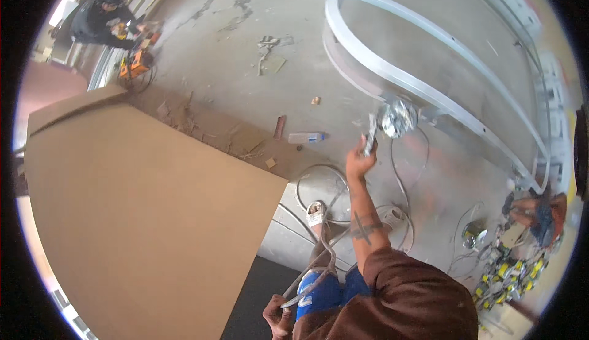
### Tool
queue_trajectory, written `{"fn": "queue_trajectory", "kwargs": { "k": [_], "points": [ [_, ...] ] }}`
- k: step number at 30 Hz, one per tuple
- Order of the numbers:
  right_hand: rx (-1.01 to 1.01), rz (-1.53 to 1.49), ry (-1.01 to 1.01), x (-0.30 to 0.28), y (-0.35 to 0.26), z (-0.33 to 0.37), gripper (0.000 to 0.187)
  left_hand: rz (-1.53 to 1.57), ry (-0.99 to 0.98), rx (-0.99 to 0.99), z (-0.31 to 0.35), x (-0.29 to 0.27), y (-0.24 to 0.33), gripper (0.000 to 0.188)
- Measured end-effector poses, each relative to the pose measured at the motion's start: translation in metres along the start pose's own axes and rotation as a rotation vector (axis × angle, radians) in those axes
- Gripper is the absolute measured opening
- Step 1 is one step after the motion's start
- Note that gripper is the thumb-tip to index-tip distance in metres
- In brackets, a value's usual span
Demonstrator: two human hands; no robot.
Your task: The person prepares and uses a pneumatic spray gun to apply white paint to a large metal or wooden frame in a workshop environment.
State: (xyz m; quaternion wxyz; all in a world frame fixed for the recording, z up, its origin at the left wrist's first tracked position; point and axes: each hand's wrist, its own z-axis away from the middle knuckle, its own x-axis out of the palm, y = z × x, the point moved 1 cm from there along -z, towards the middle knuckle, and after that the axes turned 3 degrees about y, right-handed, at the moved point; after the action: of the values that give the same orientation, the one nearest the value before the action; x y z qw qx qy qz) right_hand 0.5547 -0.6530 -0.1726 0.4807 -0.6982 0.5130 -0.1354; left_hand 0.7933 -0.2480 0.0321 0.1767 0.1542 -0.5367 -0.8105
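My right hand point(360, 161) is wrapped round the handle of a spray gun point(371, 134) with a silvery, foil-like cup point(399, 118). The gun is held out close to the lower edge of a pale, curved metal frame point(392, 73); whether the two touch, I cannot tell. Low in the picture, beside my blue shorts, my left hand point(279, 318) is closed on a grey hose point(316, 282). The hose loops across the floor around my feet.
A large brown board point(153, 217) fills the left side. On the floor lie a plastic bottle point(305, 137), scraps and debris point(245, 140). At the far left a person point(107, 18) crouches by an orange machine point(136, 64). Several yellow-and-black items point(509, 278) are piled at the right.
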Motion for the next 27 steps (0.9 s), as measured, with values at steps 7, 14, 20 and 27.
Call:
{"fn": "queue_trajectory", "kwargs": {
  "k": [7, 14, 20, 27],
  "points": [
    [0.188, 0.047, -0.025, -0.123, 0.045, 0.026, 0.025, -0.118, -0.129, -0.048, -0.017, 0.004, 0.014, 0.037],
    [0.12, -0.002, 0.008, -0.084, 0.053, 0.012, 0.025, -0.215, -0.231, 0.019, -0.02, 0.008, 0.012, 0.037],
    [0.176, -0.13, -0.235, -0.063, 0.024, -0.005, 0.028, -0.274, -0.273, 0.066, -0.021, 0.015, 0.016, 0.036],
    [0.126, -0.03, -0.196, -0.115, 0.061, -0.027, 0.029, -0.348, -0.356, 0.066, -0.018, 0.029, 0.007, 0.04]
  ]
}}
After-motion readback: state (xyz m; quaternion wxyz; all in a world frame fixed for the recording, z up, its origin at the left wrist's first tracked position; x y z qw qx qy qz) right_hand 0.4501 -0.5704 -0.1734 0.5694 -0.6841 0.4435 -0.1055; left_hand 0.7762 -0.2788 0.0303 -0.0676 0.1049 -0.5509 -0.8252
